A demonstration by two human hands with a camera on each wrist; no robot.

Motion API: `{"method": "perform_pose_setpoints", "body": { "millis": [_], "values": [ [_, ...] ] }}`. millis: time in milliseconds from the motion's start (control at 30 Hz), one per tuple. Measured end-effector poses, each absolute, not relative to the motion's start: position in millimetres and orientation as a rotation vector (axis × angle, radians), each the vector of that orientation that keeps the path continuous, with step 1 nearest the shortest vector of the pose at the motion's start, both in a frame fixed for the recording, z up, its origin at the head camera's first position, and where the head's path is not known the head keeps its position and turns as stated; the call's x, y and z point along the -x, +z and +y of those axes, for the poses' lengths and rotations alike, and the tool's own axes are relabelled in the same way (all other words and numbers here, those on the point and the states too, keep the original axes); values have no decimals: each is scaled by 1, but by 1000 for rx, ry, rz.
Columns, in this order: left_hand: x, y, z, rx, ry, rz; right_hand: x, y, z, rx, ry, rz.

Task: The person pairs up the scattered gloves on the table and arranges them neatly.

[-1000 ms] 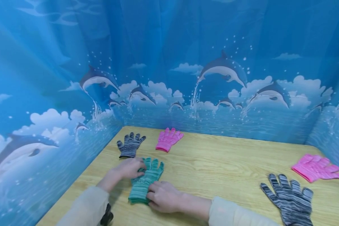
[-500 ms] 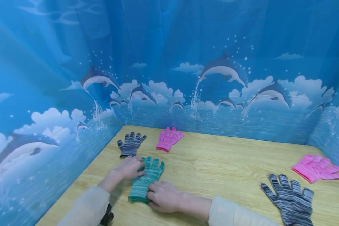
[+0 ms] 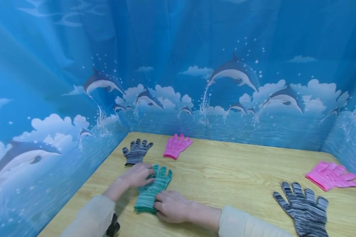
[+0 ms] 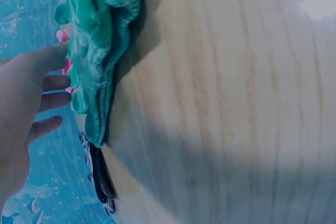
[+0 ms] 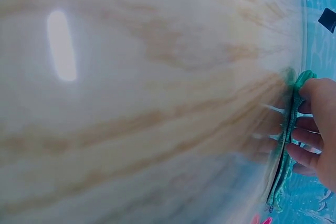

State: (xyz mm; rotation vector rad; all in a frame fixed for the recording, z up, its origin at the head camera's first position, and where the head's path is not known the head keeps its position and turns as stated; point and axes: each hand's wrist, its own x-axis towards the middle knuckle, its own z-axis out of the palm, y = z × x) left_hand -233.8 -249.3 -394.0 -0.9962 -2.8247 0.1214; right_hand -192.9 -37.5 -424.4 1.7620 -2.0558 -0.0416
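A green striped knit glove (image 3: 151,192) lies on the table, its fingers towards the back and its cuff towards me. My left hand (image 3: 139,175) rests at the glove's upper left, fingertips touching it; the left wrist view shows this hand's fingers (image 4: 55,83) fairly straight against the bunched fabric. At the lower right edge, by the cuff, my right hand (image 3: 175,206) holds the fabric between thumb and bent fingers. In the right wrist view the glove (image 5: 286,161) appears edge-on beside that hand. The fingertips under the fabric are partly hidden.
A grey striped glove (image 3: 135,152) and a pink glove (image 3: 177,146) lie towards the back left. To the right are another pink glove (image 3: 333,176) and a larger-looking grey striped glove (image 3: 307,207). A blue dolphin-print curtain (image 3: 178,82) borders the wooden table (image 3: 231,174).
My left hand has shifted very slightly upward and right over the green glove. The right hand and the other gloves stay where they were.
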Motion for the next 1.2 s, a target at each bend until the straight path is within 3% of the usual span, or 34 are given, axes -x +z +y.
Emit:
{"method": "perform_pose_setpoints", "body": {
  "millis": [167, 1200],
  "values": [
    [232, -401, -246, 1087, 139, -2765, 192, -425, -38, -1744, -50, -2041],
    [235, -412, -237, 946, 49, -2899, 212, -412, -12, -1746, 86, -2054]
  ]
}}
